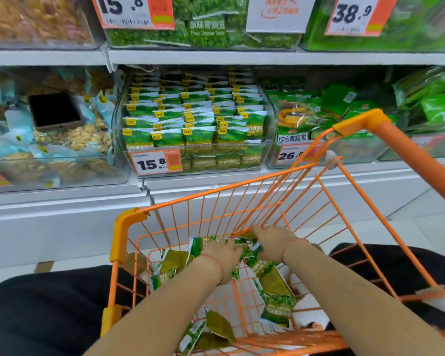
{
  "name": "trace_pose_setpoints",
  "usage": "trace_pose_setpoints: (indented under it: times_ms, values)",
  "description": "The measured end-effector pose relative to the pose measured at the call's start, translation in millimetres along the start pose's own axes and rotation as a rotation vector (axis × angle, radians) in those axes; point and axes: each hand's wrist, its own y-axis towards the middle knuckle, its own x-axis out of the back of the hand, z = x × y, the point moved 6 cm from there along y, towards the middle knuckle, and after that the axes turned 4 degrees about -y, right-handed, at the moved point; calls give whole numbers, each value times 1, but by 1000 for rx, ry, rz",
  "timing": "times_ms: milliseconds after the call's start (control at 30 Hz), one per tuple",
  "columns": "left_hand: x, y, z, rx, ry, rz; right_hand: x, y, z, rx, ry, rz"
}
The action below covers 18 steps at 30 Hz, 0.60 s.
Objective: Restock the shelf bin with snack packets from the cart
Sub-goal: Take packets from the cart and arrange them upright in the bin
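White store shelving (242,57) fills the background, its clear bins carrying orange-bordered price tags. Centre, at mid-height: the shelf bin (265,150), a transparent tub already holding neat rows of green snack packets (190,119) standing upright, with a tag reading 15.8 (156,163) on its front wall. To its left, a bin of pale blue bags (10,124) with a dark flat device (54,111) lying on top; to its right, a bin of mixed green bags (306,116) tagged 26.8. Foreground: an orange wire cart (129,222) drawn up against the shelf base, with loose green packets (275,283) scattered across its floor. Both of my arms reach down into the cart. My left hand (224,253) and my right hand (272,240) sit side by side at the far end of the basket, each with a thin red cord at the wrist, and together they gather a cluster of packets (244,246) between them; my fingers curl round this bundle, though the fingertips are hidden beneath it. Dark clothing on my knees frames the cart on both sides.
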Motion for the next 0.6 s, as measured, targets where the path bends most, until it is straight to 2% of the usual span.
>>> trace_pose_setpoints:
  times_ms: [167,400,600]
  values:
    - [-17,22,-14,-28,125,75,-20,18,-1,1,-54,22]
    - [-30,32,-4,-33,116,55,-30,34,-2,-59,-113,12]
    - [-16,27,-7,-70,88,28,-17,28,-2,-43,-30,-45]
